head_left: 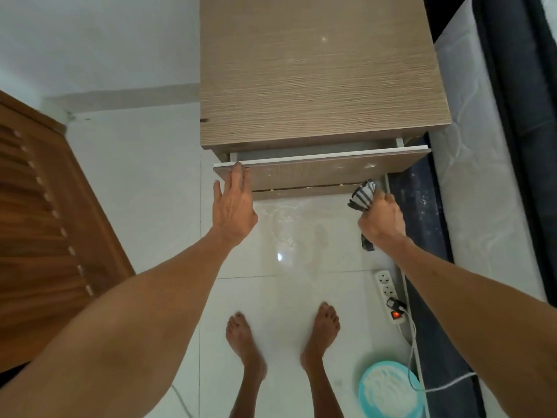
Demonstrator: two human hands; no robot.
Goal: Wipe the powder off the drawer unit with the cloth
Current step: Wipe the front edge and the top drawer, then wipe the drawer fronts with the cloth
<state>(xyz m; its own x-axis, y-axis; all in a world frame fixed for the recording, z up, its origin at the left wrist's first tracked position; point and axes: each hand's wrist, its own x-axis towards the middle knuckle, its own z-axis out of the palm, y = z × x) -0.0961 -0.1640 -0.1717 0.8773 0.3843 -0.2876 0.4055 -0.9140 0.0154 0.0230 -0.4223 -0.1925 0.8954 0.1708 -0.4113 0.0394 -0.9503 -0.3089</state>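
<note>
A light wood drawer unit (319,79) stands against the wall, seen from above, with faint white powder specks on its top. Its top drawer (325,170) is pulled out a little and carries powder spots on its front. My left hand (232,206) is flat and open, fingertips touching the left end of the drawer front. My right hand (381,220) is closed around a bunched dark-and-white striped cloth (363,196), held at the lower right corner of the drawer front.
White tiled floor (289,251) lies under my bare feet (247,342). A power strip (388,294) with a cable and a teal plate of white powder (388,390) sit at the right. A mattress (476,176) borders the unit's right side; a slatted wooden door (45,221) stands at the left.
</note>
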